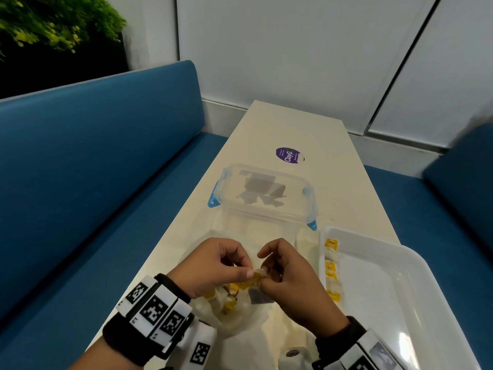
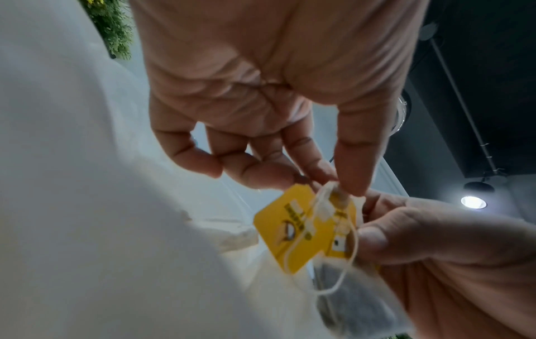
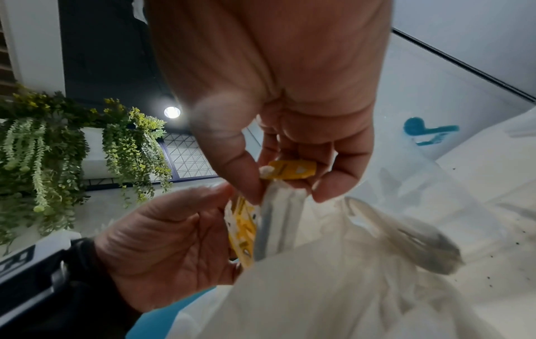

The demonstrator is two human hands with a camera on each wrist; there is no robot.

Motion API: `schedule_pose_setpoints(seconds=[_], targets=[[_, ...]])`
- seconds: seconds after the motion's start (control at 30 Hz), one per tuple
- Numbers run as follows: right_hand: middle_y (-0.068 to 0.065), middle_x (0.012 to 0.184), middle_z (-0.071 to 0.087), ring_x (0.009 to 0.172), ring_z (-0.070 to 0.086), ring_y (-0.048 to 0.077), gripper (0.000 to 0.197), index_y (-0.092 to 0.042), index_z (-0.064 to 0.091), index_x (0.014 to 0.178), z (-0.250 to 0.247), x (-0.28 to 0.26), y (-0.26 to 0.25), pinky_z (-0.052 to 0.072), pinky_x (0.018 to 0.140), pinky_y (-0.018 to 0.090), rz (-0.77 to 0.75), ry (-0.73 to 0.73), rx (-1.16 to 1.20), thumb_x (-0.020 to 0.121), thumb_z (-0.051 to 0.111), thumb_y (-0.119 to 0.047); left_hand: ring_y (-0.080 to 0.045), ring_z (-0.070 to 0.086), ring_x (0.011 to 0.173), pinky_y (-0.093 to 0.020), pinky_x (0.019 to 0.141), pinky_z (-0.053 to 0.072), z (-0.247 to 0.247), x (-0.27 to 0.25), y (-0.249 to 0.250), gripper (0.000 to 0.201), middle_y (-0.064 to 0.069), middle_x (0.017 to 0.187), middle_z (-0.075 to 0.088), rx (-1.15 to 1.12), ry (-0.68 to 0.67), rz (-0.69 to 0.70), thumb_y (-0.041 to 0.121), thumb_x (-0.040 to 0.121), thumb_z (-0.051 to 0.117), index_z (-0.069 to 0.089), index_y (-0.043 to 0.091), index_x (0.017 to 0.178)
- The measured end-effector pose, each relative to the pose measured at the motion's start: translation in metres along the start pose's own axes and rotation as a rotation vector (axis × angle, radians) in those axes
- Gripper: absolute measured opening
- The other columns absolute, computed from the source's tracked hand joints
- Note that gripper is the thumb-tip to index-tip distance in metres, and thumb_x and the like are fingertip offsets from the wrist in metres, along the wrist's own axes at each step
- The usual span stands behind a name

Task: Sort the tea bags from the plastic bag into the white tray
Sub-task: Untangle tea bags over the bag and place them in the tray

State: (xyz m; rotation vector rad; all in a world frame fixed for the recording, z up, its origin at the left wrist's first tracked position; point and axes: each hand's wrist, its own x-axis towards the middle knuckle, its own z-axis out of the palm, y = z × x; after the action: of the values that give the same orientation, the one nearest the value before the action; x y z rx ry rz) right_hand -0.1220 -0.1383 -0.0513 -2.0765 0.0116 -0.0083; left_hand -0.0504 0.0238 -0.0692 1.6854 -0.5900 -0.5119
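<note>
**Both hands on one tea bag over the plastic bag**

Tea bag (image 2: pixel 345 295) sits between the two hands, just above the plastic bag (image 1: pixel 240 324). Left hand (image 1: pixel 213 265) pinches the string knot at the top of the yellow tag (image 2: pixel 301 227) with thumb and forefinger; other fingers loosely curled. Right hand (image 1: pixel 290 276) grips the sachet's upper edge between thumb and fingers, with a second yellow tag (image 3: pixel 293 169) tucked under its fingers. String loops loose across the tag front.

More tea bags (image 1: pixel 226 297) lie in the plastic bag mouth, right under the hands. White tray (image 1: pixel 400 289) is just right of the right hand, a column of tea bags (image 1: pixel 331 271) along its left wall. Clear lidded container (image 1: pixel 264 193) with blue clips stands beyond the hands on the table (image 1: pixel 293 129); purple sticker (image 1: pixel 289 155) further back.

Hands cover most of the bag opening in the head view, so the count of the remaining tea bags is unreadable. Tag print is blurred. Tray's near right corner is cut off by the frame
</note>
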Motion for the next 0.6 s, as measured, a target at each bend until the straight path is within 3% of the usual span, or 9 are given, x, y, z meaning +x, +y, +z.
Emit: schedule_pose_setpoints(seconds=[0.07, 0.2, 0.37, 0.47, 0.6], targets=[[-0.005, 0.073, 0.055, 0.06, 0.048, -0.001, 0.035, -0.026, 0.051, 0.092, 0.0, 0.0, 0.0, 0.043, 0.057, 0.014, -0.005, -0.009, -0.019, 0.074, 0.061, 0.002, -0.017, 0.06, 0.069, -0.034, 0.072, 0.053, -0.001, 0.0, -0.002, 0.013, -0.003, 0.072, 0.068, -0.011, 0.006, -0.004, 0.008, 0.076, 0.074, 0.07, 0.019, 0.07], [-0.007, 0.072, 0.054, 0.061, 0.049, -0.001, 0.038, -0.03, 0.05, 0.09, 0.0, 0.0, -0.002, 0.043, 0.058, 0.014, -0.005, -0.033, -0.052, 0.073, 0.061, 0.002, -0.012, 0.059, 0.068, -0.025, 0.069, 0.051, 0.0, 0.002, -0.003, 0.002, 0.003, 0.068, 0.065, -0.05, -0.013, -0.023, 0.023, 0.068, 0.068, 0.068, 0.021, 0.068], [-0.008, 0.071, 0.054, 0.062, 0.05, 0.002, 0.039, -0.033, 0.05, 0.089, -0.003, 0.002, -0.006, 0.045, 0.059, 0.015, 0.01, -0.039, -0.107, 0.074, 0.065, 0.0, -0.006, 0.058, 0.068, -0.019, 0.07, 0.049, -0.002, 0.004, -0.008, 0.011, 0.007, 0.068, 0.063, -0.116, -0.025, -0.053, 0.008, 0.084, 0.066, 0.062, 0.012, 0.074], [-0.007, 0.067, 0.056, 0.057, 0.052, 0.001, 0.034, -0.027, 0.056, 0.089, -0.012, 0.003, -0.006, 0.044, 0.053, 0.014, 0.063, -0.022, -0.06, 0.072, 0.076, -0.005, -0.006, 0.057, 0.067, -0.018, 0.069, 0.048, -0.006, 0.004, -0.013, 0.01, 0.003, 0.07, 0.062, -0.123, -0.006, -0.054, 0.009, 0.084, 0.065, 0.061, 0.011, 0.075], [0.004, 0.061, 0.057, 0.045, 0.052, 0.009, 0.025, -0.01, 0.059, 0.091, -0.025, 0.008, -0.01, 0.036, 0.042, 0.011, 0.112, 0.03, 0.156, 0.074, 0.073, 0.002, -0.003, 0.056, 0.063, -0.017, 0.066, 0.047, -0.003, 0.005, -0.014, 0.015, 0.007, 0.066, 0.061, -0.133, -0.008, -0.043, 0.003, 0.086, 0.061, 0.059, 0.01, 0.073]])
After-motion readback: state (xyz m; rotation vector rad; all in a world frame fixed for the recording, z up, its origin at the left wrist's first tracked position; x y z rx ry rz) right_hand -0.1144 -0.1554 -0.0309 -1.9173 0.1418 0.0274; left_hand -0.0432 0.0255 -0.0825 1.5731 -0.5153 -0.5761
